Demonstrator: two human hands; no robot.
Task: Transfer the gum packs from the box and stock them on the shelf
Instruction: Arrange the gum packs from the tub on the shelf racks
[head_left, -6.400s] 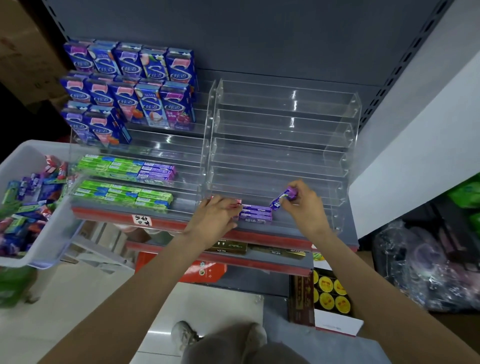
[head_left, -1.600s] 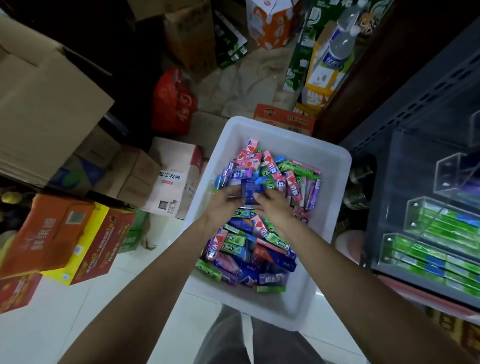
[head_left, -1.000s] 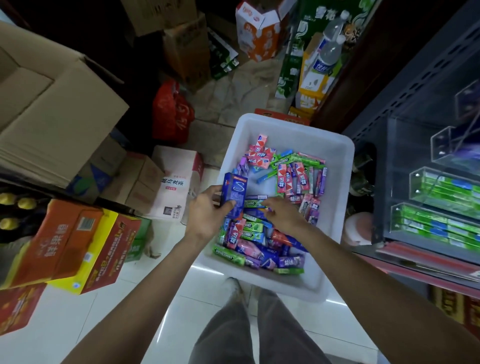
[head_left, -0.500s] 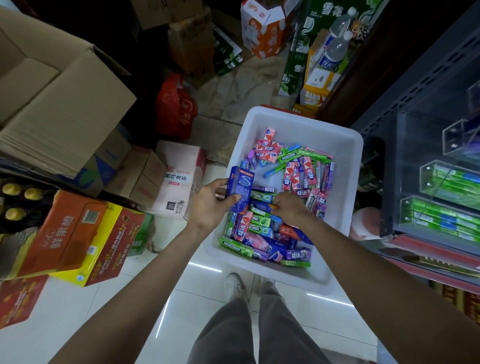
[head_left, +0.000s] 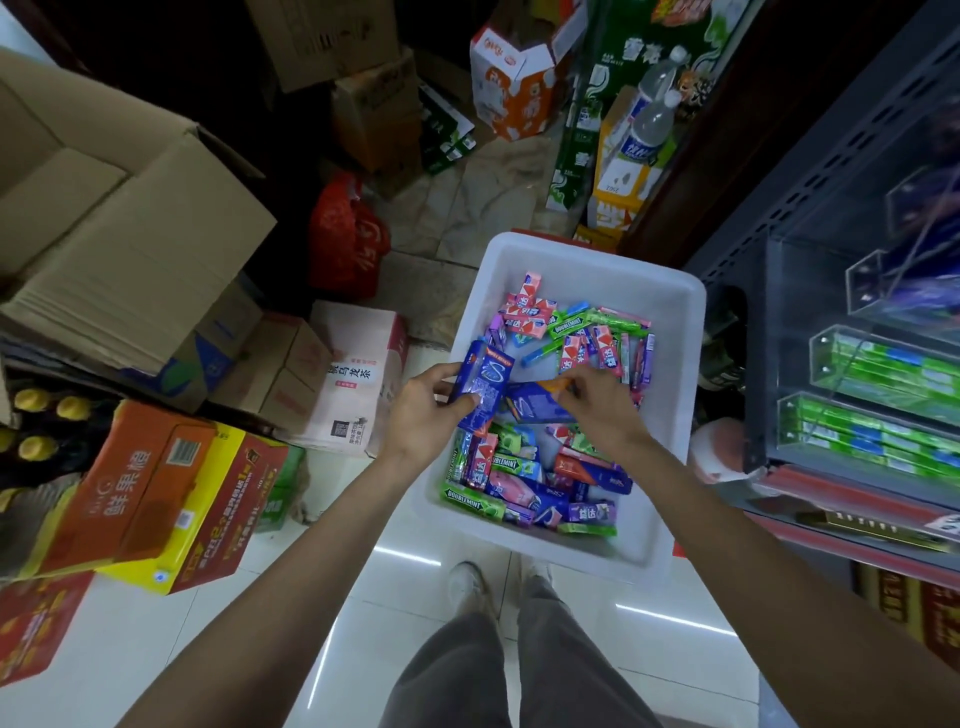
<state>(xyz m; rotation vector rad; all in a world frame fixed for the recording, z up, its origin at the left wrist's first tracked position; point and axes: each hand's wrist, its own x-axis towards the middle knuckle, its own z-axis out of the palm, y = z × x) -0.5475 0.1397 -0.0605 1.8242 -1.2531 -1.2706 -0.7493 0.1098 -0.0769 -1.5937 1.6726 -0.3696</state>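
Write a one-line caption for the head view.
Over the white bin of mixed gum packs, the left hand holds a blue pack while the right hand pinches a second blue pack.

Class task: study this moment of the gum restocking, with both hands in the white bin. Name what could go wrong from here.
1. The left hand holds a blue pack upright by its lower part; it might slip back into the white bin.
2. The right hand pinches a second blue pack lying among mixed flavours, so a wrong pack could get lifted too.
3. The bin sits close to the shelf; a bump may tip it.
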